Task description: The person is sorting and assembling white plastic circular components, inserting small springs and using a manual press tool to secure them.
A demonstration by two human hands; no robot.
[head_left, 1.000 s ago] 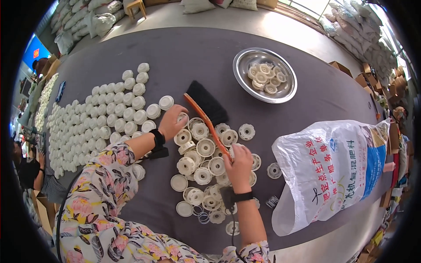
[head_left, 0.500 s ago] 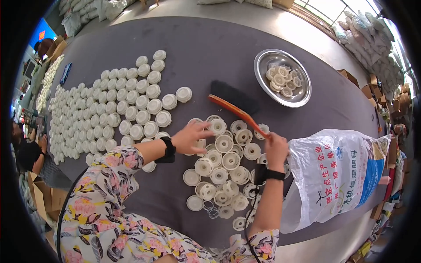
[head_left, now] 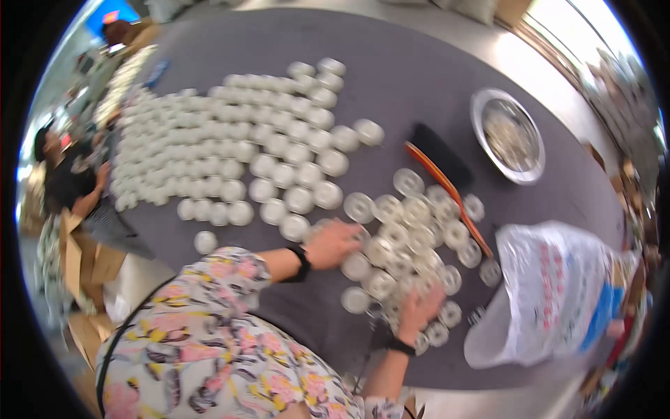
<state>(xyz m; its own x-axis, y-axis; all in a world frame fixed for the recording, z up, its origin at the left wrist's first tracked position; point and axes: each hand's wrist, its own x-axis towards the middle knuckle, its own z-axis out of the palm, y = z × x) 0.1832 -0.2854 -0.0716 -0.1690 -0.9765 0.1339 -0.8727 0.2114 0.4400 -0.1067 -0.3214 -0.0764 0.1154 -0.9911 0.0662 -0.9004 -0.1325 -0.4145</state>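
My left hand point(head_left: 334, 244) reaches in at the left edge of a pile of white round plastic parts point(head_left: 398, 262). Its fingers stretch toward the pieces, tips touching or just above them. Over the near side of that heap, my right hand point(head_left: 421, 307) has its fingers apart, with white pieces under and around them. Motion blur hides fine contact. A brush point(head_left: 444, 167) with black bristles and an orange handle lies beyond the pile, its handle running along the pile's right side. Both wrists wear black bands.
Rows of assembled white round pieces point(head_left: 230, 133) cover the table's left. A steel bowl point(head_left: 477, 115) of pale parts stands at the far right. A white printed plastic sack point(head_left: 537, 293) lies at the right. Another person point(head_left: 70, 171) sits at the left, near open cardboard boxes point(head_left: 91, 255).
My right hand has let go of the brush, now lying on the table, and moved to the pile's near side. The view has shifted. My left hand stays by the pile's left edge.
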